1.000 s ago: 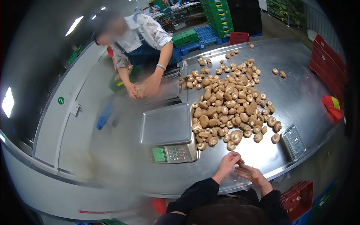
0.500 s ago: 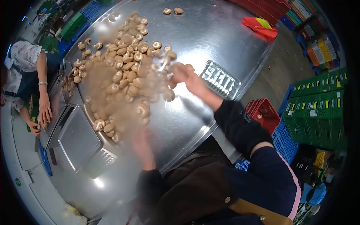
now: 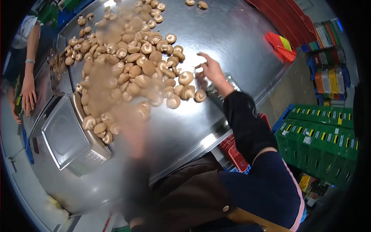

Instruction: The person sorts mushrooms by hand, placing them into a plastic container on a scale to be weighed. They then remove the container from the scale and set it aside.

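Note:
Brown mushrooms (image 3: 148, 67) lie in a large heap on a steel table (image 3: 228, 34). My right hand (image 3: 213, 71) hovers at the heap's right side, thumb and forefinger spread with no mushroom between them. A clear plastic tray (image 3: 232, 82) sits on the table, partly covered by my right wrist and sleeve. My left hand (image 3: 133, 129) is at the near edge of the heap, close to several mushrooms; a blur hides its fingers. Smeared patches also veil parts of the heap.
A steel scale (image 3: 65, 133) stands left of the heap. Beyond it is a co-worker's hand (image 3: 28, 94). At the right are a red and yellow bag (image 3: 280, 46), stacked green crates (image 3: 317, 139) and a red crate (image 3: 234, 152). Two mushrooms (image 3: 202, 4) lie apart at the far side.
My view has shifted. My right hand has drawn away from the mushrooms at the heap's right edge and its fingers have spread. Several mushrooms now lie nearer the tray. My left hand stays by the heap.

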Motion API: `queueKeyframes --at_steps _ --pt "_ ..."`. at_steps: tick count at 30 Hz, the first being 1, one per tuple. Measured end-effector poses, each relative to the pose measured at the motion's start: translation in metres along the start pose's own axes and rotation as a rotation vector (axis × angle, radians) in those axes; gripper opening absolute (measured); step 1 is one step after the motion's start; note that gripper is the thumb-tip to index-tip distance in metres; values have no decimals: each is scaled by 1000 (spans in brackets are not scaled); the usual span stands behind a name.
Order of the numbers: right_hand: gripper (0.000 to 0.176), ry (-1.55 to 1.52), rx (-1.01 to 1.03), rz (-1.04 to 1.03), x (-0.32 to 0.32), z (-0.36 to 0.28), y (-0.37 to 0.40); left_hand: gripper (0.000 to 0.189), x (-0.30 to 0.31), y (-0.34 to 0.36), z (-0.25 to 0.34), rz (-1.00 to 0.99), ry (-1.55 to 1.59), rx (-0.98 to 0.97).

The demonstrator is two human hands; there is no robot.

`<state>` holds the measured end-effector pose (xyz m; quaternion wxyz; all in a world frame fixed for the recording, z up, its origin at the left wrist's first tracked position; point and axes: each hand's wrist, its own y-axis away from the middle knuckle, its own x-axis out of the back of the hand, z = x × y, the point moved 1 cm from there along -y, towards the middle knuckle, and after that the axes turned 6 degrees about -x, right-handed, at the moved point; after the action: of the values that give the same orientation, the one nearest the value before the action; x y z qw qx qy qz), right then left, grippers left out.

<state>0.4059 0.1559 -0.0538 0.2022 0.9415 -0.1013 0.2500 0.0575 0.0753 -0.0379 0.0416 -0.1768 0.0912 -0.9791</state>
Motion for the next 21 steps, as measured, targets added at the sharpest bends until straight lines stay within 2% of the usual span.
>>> queueKeyframes --at_steps 2,4,6,7,8,10,11,13,18,20,21 --pt "48 -305 -151 -71 -31 -4 31 64 -7 -22 3 -31 -124 -16" --pt "46 -296 -157 -233 -65 -6 48 67 -12 -40 1 -90 -279 -80" --pt "40 -220 71 -146 -103 -18 57 69 -20 -53 -4 -164 -457 -188" --pt "39 -380 61 -97 -122 -26 56 70 -23 -55 -9 -229 -275 -22" --pt "39 -260 -15 -86 -131 -34 54 69 -24 -53 -12 -223 -288 -55" --pt "42 -386 58 -32 -170 -11 37 69 -24 -51 -18 -211 -312 -131" --pt "43 -403 81 -4 -181 -11 37 68 -21 -53 -15 -219 -422 -216" --pt "45 -429 127 51 -192 -18 48 69 -19 -55 -3 -212 -449 -283" --pt "49 -810 -253 -133 -175 -38 89 68 -11 -46 24 -191 -281 -270" --pt "52 -927 -252 -194 -171 -31 96 65 -2 -35 26 -152 -217 -218" --pt "52 -858 -198 -176 -171 -28 95 63 3 -30 26 -139 -170 -203"
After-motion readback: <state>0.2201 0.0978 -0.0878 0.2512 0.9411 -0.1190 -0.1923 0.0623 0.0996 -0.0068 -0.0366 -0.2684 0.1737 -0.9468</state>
